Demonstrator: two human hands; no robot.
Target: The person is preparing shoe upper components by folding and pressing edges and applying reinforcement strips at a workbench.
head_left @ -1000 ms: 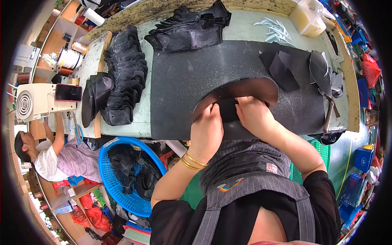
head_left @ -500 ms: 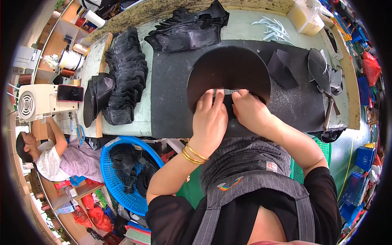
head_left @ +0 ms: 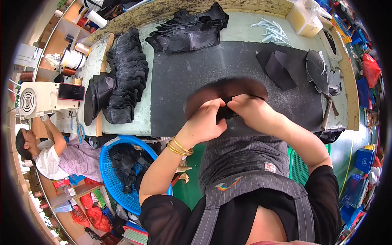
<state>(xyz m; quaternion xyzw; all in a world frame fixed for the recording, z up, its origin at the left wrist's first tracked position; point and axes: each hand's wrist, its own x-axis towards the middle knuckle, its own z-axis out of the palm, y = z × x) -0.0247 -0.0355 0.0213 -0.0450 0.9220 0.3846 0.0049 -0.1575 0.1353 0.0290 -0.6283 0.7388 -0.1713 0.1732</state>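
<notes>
Pinching the dark curved piece [head_left: 230, 88] over the black mat [head_left: 192, 65], the left hand [head_left: 206, 121] and right hand [head_left: 255, 111] seemed midway through, the piece not yet let go.

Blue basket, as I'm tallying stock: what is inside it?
Black pieces lie heaped in the blue basket; anything directly beneath them or behind the left arm is hidden.

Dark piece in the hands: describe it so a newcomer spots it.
Find the black mat on the pale bench. Over its middle, the right hand grips a dark curved piece, the left hand against it. Unlike the stacked black pieces, it's held and looks reddish-brown.
</notes>
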